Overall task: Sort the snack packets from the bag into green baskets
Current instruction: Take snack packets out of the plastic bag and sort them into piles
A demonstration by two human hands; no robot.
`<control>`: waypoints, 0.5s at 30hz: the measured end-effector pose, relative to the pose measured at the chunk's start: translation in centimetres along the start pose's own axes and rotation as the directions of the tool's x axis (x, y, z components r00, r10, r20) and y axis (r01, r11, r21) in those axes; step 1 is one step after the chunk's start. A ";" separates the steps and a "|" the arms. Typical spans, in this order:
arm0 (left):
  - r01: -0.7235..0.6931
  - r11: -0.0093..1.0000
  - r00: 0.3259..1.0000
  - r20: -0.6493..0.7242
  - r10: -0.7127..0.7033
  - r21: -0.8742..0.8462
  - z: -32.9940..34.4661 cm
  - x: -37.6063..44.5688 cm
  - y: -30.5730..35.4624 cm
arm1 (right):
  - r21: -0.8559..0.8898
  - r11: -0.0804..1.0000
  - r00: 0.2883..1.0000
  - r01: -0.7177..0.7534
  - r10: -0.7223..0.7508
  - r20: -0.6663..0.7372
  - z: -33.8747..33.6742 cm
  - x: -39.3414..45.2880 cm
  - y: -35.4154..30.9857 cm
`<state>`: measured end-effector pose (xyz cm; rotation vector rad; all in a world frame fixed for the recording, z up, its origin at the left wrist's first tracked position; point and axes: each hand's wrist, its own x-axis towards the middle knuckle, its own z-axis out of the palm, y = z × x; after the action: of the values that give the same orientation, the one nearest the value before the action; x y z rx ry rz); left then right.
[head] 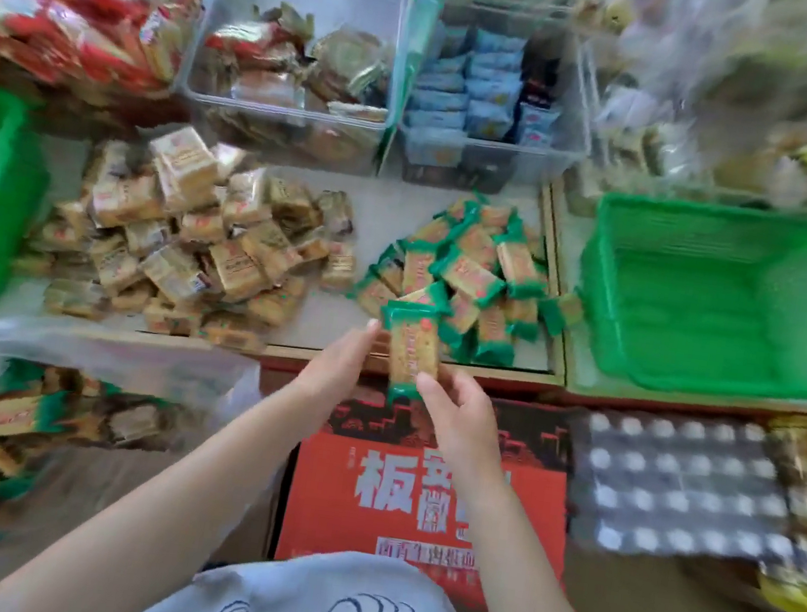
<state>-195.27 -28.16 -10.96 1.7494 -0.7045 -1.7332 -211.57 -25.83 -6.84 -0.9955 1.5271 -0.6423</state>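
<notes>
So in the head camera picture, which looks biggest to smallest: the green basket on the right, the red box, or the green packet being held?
1. Green basket and red box: look similar; the box sits nearer the camera and is partly hidden, so unranked.
2. Green packet: clearly smallest.

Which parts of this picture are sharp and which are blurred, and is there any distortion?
Head view: sharpest near the centre, on the green-edged packet held between the left hand and right hand and on the red box; motion blur smears the upper right corner and the plastic bag at lower left; the wide-angle lens bends the table edge and the green basket; lighting is even, without hard shadows.
</notes>
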 end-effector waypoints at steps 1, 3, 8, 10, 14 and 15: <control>-0.031 0.983 0.999 -0.025 0.036 0.182 0.5 1.6 -0.5 | 0.000 0.999 0.997 -0.044 0.044 -0.057 -1.6 1.0 0.4; -0.019 0.878 0.989 -0.118 0.085 0.479 0.8 4.4 -2.1 | -0.011 0.995 0.991 -0.103 0.102 -0.092 -4.3 3.3 0.8; 0.013 0.601 0.989 -0.098 0.108 0.799 0.3 5.8 -5.2 | 0.092 0.994 0.991 -0.064 0.075 -0.112 -6.2 10.7 0.0; 0.009 0.560 0.989 -0.090 0.116 0.828 0.1 5.8 -5.4 | 0.283 0.953 0.988 -0.106 0.134 -0.082 -5.9 12.9 -0.6; -0.005 0.545 0.991 -0.070 0.117 0.839 -0.3 5.9 -5.4 | 0.469 0.862 0.960 -0.193 0.265 -0.090 -5.7 13.4 0.0; -0.016 0.560 0.990 -0.066 0.126 0.828 -0.3 5.8 -5.5 | 0.462 0.865 0.958 -0.197 0.270 -0.096 -5.6 12.6 0.4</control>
<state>-194.97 -28.49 -18.97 2.3358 -1.7244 -1.2606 -217.07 -37.24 -12.40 -0.4052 1.5111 -0.8650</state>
